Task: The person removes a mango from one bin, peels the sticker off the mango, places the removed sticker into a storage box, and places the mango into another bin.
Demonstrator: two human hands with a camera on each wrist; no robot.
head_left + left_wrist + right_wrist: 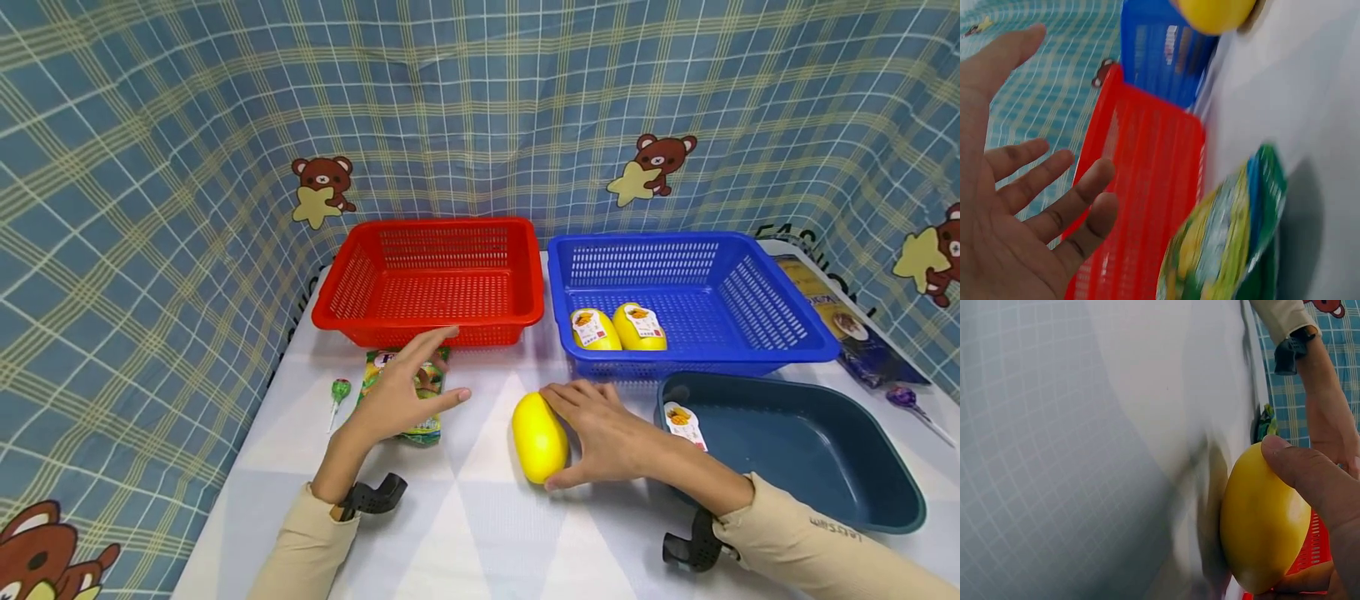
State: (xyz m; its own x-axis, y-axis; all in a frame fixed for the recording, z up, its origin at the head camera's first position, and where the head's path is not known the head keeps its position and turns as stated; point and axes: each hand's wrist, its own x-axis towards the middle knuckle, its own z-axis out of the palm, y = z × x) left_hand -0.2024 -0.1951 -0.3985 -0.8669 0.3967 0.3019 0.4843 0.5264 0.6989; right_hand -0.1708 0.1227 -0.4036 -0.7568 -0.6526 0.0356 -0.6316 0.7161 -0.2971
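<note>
Right hand (611, 437) curled round yellow egg-shaped pack (539, 437) on the white table (480, 533), before blue basket (780, 333). Left hand (401, 392) spread, empty, over green snack bag (427, 421). Smooth pack could roll or slip out of a loose grip.

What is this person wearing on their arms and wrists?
Both arms wear long beige sleeves; the right sleeve carries small dark lettering. A black plastic mount is strapped under each wrist, one by the left hand and one by the right hand. Hands are bare.
</note>
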